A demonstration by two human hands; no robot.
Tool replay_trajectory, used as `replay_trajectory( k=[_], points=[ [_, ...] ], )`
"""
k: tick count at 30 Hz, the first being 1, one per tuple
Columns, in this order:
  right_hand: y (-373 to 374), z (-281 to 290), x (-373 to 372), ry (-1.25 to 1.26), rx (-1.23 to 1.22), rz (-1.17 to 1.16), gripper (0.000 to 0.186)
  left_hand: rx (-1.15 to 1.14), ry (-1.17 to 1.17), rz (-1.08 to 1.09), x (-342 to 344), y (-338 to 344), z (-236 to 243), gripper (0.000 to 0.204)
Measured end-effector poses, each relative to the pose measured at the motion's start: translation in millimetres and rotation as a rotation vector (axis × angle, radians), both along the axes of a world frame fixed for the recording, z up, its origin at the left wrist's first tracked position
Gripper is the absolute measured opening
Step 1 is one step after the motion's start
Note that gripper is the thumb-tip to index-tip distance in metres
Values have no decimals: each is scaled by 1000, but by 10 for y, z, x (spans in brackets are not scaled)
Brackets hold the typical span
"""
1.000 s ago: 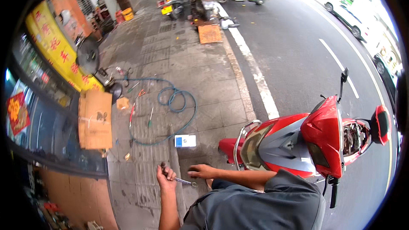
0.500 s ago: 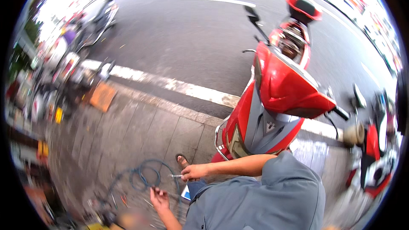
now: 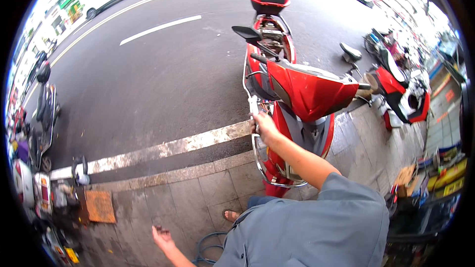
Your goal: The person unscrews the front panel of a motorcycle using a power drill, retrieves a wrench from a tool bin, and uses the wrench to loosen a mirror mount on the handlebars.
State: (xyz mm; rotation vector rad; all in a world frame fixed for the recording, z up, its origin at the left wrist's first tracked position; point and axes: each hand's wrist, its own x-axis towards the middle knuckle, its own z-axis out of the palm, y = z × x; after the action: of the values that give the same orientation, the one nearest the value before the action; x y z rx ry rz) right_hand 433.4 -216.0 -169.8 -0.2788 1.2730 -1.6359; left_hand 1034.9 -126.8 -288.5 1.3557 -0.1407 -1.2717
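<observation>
In front of me stands a red and grey scooter (image 3: 308,89), its seat area uncovered and a red-and-black top box (image 3: 268,0) at its rear. My right hand (image 3: 264,126) reaches to the scooter's side, closed round a slim pale tool (image 3: 253,105). The tool's exact kind is unclear, and the fingers partly hide it. A chrome guard bar (image 3: 257,155) runs just below that hand. Low on the left, over the pavement, my left hand (image 3: 162,237) is held out with its fingers apart and nothing visible in it.
Beside my sandalled foot (image 3: 231,215) lies a coiled blue hose (image 3: 203,247). An orange-brown board (image 3: 100,206) is on the paving near parked motorbikes (image 3: 42,118). To the right stands another red scooter (image 3: 403,94). A white-painted kerb (image 3: 163,148) edges the road.
My right hand has gone from low near the hose up to the scooter's side, with the pale tool. My left hand has moved away from it. The view has turned right.
</observation>
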Motion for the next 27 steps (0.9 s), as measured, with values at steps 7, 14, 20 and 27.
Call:
replay_trajectory(
  k=[7,14,20,27],
  points=[
    [-55,433,-522,-40,-66,-300,15,-138,79,-758,-1757,-2169,428,29],
    [-1009,372,-968,-91,-241,-513,18,-277,-177,-1113,-2750,-3552,846,25],
    [-1643,506,-1072,-179,-212,-668,20,-111,-143,-1228,-3259,-4567,736,26],
    [-1940,373,-1105,-236,-331,-800,24,-340,-182,-1752,-5196,-5599,1010,37]
  ],
)
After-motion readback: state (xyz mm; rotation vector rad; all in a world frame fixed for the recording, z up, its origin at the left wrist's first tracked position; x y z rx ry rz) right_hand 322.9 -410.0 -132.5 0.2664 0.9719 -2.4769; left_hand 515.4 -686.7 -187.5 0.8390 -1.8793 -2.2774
